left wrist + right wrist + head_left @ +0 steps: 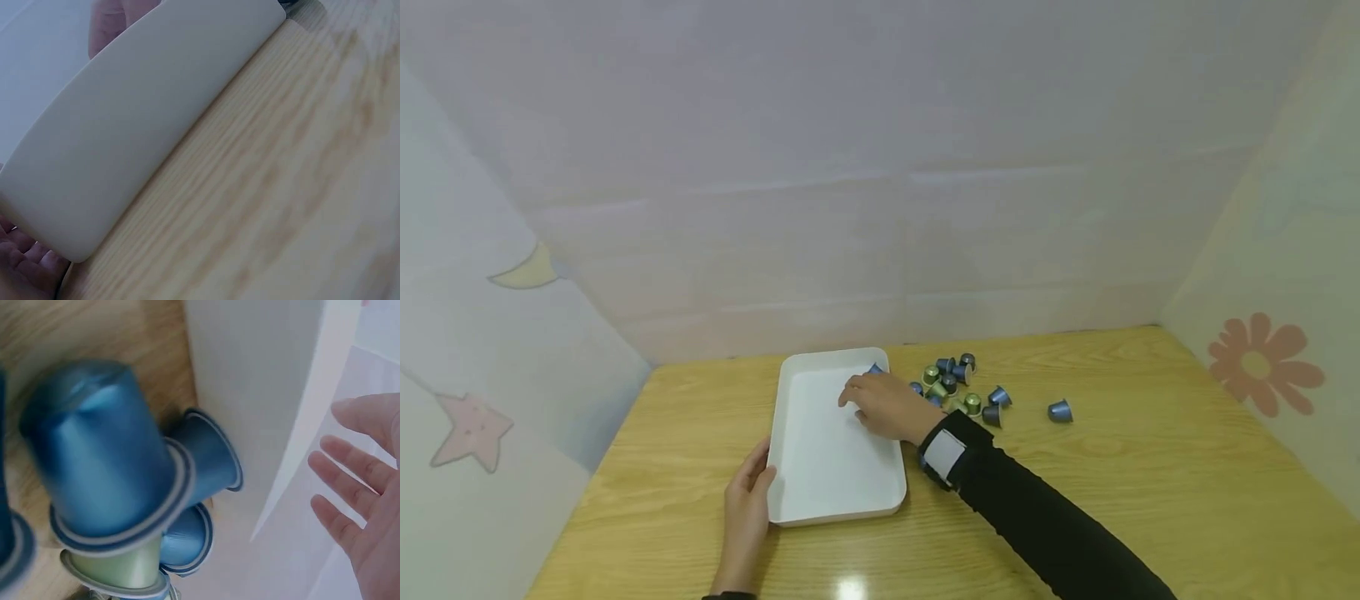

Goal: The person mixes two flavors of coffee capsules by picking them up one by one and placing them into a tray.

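A shallow white tray (835, 467) lies on the wooden table. At its left side, my left hand (748, 492) grips the wall, thumb at the rim and fingers along the outside. My right hand (883, 404) hovers over the tray's right part, fingers loosely spread and holding nothing. Just beyond it, a blue coffee capsule (875, 368) shows inside the tray near the far right corner, partly hidden by the hand. In the right wrist view, blue capsules (106, 456) and a green capsule (119, 565) stand outside the tray wall, beside the fingers (350, 484).
Right of the tray, several blue, green and dark capsules (949, 384) lie in a loose cluster, partly behind my right wrist. A single blue capsule (1060, 411) lies farther right on the table (1120, 475). A pale wall (895, 250) borders the table's back.
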Motion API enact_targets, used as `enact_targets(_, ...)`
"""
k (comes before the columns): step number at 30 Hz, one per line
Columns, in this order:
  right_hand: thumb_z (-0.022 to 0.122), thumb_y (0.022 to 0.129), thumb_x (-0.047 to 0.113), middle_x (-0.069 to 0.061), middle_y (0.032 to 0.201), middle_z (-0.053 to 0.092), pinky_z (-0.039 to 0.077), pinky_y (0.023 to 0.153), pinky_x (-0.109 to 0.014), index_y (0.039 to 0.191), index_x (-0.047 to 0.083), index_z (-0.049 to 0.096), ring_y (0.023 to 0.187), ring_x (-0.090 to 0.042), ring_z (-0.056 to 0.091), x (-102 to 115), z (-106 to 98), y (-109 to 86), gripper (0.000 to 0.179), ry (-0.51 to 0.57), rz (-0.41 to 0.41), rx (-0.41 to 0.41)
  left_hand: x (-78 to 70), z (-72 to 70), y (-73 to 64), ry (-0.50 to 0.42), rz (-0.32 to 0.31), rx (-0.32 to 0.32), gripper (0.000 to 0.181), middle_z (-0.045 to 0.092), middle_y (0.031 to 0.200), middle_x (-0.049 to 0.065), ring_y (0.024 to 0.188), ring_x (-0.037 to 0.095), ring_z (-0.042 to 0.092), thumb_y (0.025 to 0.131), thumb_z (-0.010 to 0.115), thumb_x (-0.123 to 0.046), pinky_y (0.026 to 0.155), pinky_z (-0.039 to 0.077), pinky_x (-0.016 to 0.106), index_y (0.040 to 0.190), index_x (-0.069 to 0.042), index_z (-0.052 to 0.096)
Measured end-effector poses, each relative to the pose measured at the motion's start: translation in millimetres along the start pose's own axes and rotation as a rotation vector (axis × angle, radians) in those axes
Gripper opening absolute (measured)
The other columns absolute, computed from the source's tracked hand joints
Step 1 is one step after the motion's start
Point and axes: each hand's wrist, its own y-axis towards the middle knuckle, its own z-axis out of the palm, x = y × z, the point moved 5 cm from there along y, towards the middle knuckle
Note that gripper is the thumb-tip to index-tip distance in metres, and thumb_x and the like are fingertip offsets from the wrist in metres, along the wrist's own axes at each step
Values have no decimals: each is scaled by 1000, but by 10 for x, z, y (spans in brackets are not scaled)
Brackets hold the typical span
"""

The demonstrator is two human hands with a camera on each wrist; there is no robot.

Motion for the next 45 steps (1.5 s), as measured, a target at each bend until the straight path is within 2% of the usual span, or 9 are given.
enact_targets(5,61,87,12,-8,127,61,51,95,-36,117,15,65,112,-22,57,-73,-49,-60,30,30,56,-23,27,21,-18,-48,-10,7,45,37,150,22,136,29,33,96,40,-3,112,29,49,141,2,38)
enact_targets(11,61,87,12,-6,119,64,51,93,-35,116,13,66,108,-20,57,-189,-45,-143,29,79,117,-60,35,25,2,-39,-8,-9,45,39,149,21,135,27,35,96,41,-3,111,31,45,140,0,40)
enact_targets(20,62,87,14,-5,120,65,52,93,-36,116,14,65,109,-20,58,-222,-8,-206,29,14,74,-74,37,-43,-1,-8,-14,1,45,38,150,20,135,29,35,97,41,-6,111,31,49,141,-3,40)
enact_targets(28,63,85,12,-9,123,63,51,95,-39,118,12,63,112,-23,56,-320,-53,-345,33,51,127,-94,38,-18,2,-15,-6,-1,45,38,150,21,135,30,34,97,40,-6,111,31,49,142,-1,38)
enact_targets(33,59,87,10,-8,122,64,54,86,-36,108,10,68,106,-22,58,-360,-22,-394,23,78,151,-144,52,-23,-14,0,-27,-3,45,38,150,19,135,26,35,98,40,-10,109,37,36,142,-3,38)
enact_targets(35,59,86,10,-8,121,65,55,81,-35,108,9,68,103,-22,60,-399,-28,-422,24,84,181,-180,55,-24,-18,7,-33,-2,45,38,150,19,134,26,35,98,40,-12,107,38,31,143,-4,39)
enact_targets(37,60,86,12,-8,120,66,56,76,-34,108,10,68,99,-22,61,-455,-43,-460,24,83,221,-205,53,-16,-17,-1,-29,-7,45,39,150,21,134,27,35,98,41,-11,109,36,39,142,-3,39)
enact_targets(41,63,86,16,-9,123,65,56,82,-40,119,12,64,103,-24,61,-557,-79,-559,33,118,315,-214,51,-11,-9,-19,-37,-6,45,39,149,20,133,27,36,98,40,-10,110,32,50,142,-3,39)
enact_targets(45,64,86,17,-8,123,65,53,90,-43,118,14,64,108,-25,59,-619,-75,-662,32,140,371,-224,45,-4,1,-30,-34,-3,45,40,148,21,132,28,37,97,41,-9,111,33,51,141,-2,40)
